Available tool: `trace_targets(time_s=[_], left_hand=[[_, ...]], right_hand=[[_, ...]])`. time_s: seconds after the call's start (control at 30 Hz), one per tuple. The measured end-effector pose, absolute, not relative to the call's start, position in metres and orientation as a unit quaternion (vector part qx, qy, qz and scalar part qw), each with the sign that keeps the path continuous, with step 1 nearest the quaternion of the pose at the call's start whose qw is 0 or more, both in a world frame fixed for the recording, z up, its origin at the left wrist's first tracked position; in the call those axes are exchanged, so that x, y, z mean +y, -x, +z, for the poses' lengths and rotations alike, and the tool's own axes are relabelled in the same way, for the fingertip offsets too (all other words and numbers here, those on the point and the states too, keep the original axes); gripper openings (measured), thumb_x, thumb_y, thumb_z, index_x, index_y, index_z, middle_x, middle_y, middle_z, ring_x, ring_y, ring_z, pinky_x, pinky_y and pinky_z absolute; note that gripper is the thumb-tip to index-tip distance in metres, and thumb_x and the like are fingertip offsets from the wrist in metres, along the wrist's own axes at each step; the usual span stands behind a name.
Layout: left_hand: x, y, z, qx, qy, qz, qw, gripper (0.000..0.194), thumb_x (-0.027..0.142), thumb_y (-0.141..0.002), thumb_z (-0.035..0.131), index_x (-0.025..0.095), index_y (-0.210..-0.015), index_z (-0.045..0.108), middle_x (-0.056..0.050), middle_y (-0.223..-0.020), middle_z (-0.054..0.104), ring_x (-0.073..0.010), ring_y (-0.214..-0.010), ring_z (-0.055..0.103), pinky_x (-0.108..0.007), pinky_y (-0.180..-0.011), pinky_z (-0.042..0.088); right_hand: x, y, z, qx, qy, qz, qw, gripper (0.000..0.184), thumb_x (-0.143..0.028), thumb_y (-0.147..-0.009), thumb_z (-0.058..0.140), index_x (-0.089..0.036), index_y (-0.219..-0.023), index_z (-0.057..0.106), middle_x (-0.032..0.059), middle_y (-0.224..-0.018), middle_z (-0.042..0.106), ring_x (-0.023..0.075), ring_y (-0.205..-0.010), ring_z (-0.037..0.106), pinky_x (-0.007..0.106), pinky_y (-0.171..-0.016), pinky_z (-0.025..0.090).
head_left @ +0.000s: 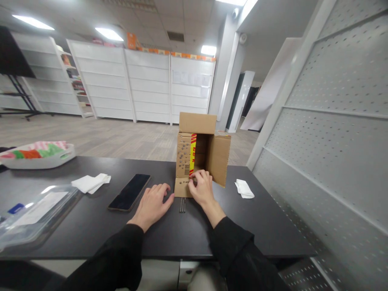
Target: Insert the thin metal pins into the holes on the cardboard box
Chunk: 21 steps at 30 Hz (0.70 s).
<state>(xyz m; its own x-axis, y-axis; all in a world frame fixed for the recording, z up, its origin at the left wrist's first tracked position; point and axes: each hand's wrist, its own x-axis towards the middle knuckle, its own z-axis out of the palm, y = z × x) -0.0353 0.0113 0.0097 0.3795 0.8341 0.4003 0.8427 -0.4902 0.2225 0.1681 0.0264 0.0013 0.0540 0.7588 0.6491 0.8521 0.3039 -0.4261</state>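
A cardboard box [184,155] stands upright on the dark table with its front flaps spread. Yellow and red tape [193,153] runs down its holed left flap. My right hand [201,186] is at the opening, over the lower flap [181,187], its fingers curled into a pinch. Whatever they hold is too small or hidden to make out. Several thin metal screws or nails [182,205] lie side by side just in front of that flap. My left hand [153,203] rests on the tabletop with fingers apart and holds nothing, between the box and a black phone [130,192].
Folded white tissues lie left [91,183] and right [244,188] of the box. At the left are a clear plastic case [36,216] and a white basket [39,161] with colourful cloth. A perforated metal panel [330,133] rises along the right side of the table [169,238].
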Motion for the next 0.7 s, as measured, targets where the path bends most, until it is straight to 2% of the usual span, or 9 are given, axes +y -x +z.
trace_targets(time_s=[0.3,0.7], left_hand=[[0.056,0.018,0.014,-0.620,0.759,-0.186,0.063,0.022,0.027,-0.089,0.040,0.019,-0.102,0.055,-0.009,-0.101,0.066,-0.0255,-0.099,0.059,-0.037,-0.081,0.041],[0.056,0.009,0.004,-0.627,0.756,-0.150,0.112,0.023,0.026,-0.089,0.038,0.018,-0.099,0.057,-0.011,-0.101,0.064,-0.0274,-0.099,0.057,-0.039,-0.082,0.040]], right_hand=[[0.027,-0.166,0.000,-0.689,0.596,-0.067,0.407,0.007,-0.017,-0.083,0.055,-0.020,-0.084,0.061,0.0051,-0.095,0.059,0.0226,-0.094,0.047,0.035,-0.081,0.033],[0.028,-0.166,-0.002,-0.701,0.585,-0.082,0.399,0.005,-0.017,-0.082,0.056,-0.021,-0.082,0.058,0.0040,-0.094,0.059,0.0220,-0.095,0.047,0.036,-0.082,0.033]])
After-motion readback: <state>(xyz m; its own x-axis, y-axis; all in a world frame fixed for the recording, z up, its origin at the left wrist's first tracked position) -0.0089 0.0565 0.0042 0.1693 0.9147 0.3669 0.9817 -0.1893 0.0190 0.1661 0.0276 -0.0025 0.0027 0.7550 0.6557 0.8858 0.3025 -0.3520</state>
